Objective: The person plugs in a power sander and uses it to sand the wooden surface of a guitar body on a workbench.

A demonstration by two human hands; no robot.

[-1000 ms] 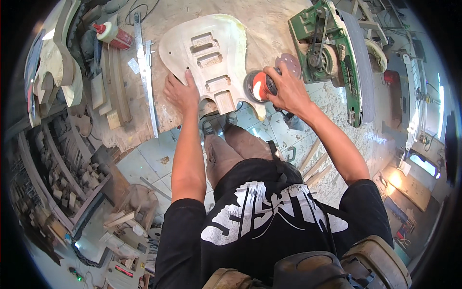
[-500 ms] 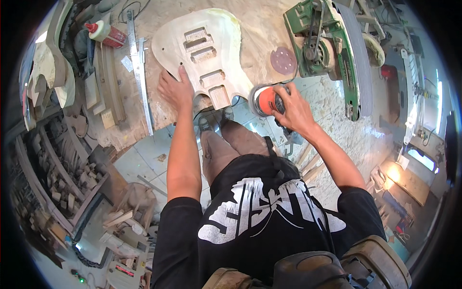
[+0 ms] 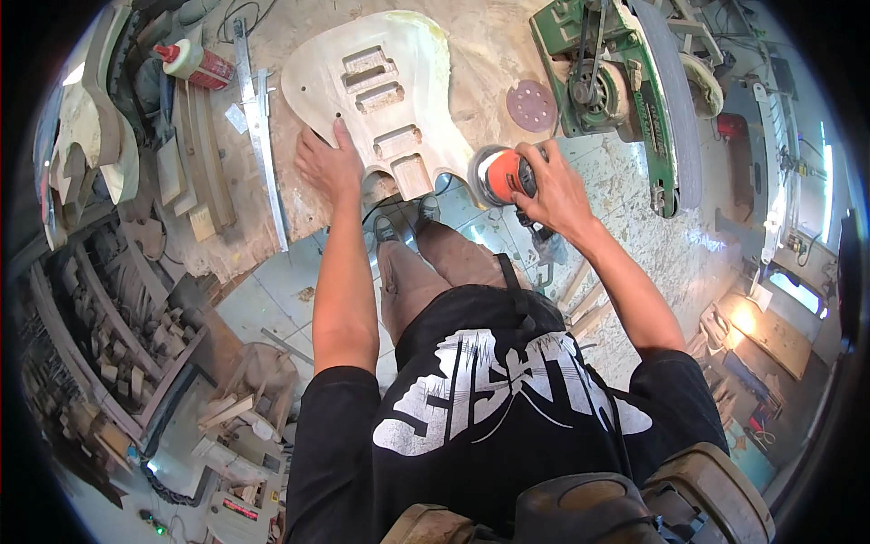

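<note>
A pale wooden electric guitar body with routed pickup and neck cavities lies on the workbench, its neck end toward me. My left hand grips its left edge, thumb on top and the other fingers at the side, partly hidden. My right hand is wrapped round an orange and black random orbital sander. The sander is tipped on its side, its round pad against the edge of the body's right horn. Whether the pad is spinning I cannot tell.
Right of the body lies a purple sanding disc, beside a green belt sander. On the left are a metal ruler, a glue bottle and wood strips. The workbench's near edge runs before me.
The sander has shifted slightly away from me along the horn's edge, with my right hand on it. My left hand keeps its place on the guitar body. The whole view has moved a little.
</note>
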